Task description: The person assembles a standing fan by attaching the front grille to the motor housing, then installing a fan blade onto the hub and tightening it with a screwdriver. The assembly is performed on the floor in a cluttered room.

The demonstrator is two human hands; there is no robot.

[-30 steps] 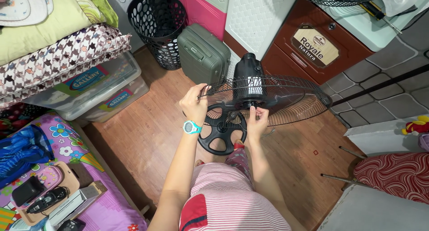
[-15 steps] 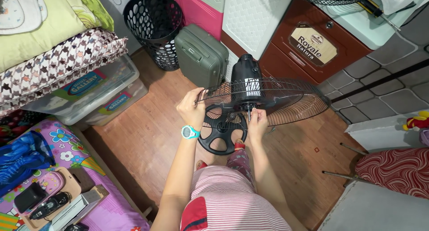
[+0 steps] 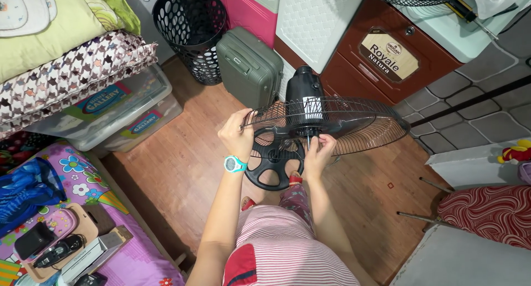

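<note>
A black standing fan with its front guard and blades off stands on the wooden floor (image 3: 177,170) in front of the person. Its rear wire grille (image 3: 354,126) lies nearly flat, open side turned up toward the camera, with its wide span running left to right. The black motor housing (image 3: 303,92) sits behind the grille, and the thin motor shaft (image 3: 308,139) points up and toward the person. The round spoked base (image 3: 275,167) rests on the floor below.

The left hand (image 3: 237,134) is closed on the grille's left rim, with a turquoise wristwatch (image 3: 235,164) on that wrist. The right hand (image 3: 318,149) has its fingers (image 3: 315,142) pinched around the shaft at the hub.

Close behind the fan stand a green suitcase (image 3: 249,65) and a black perforated laundry basket (image 3: 191,32), with a brown cabinet (image 3: 376,59) to the right. Clear storage bins (image 3: 110,114) sit to the left under folded bedding (image 3: 72,48).
</note>
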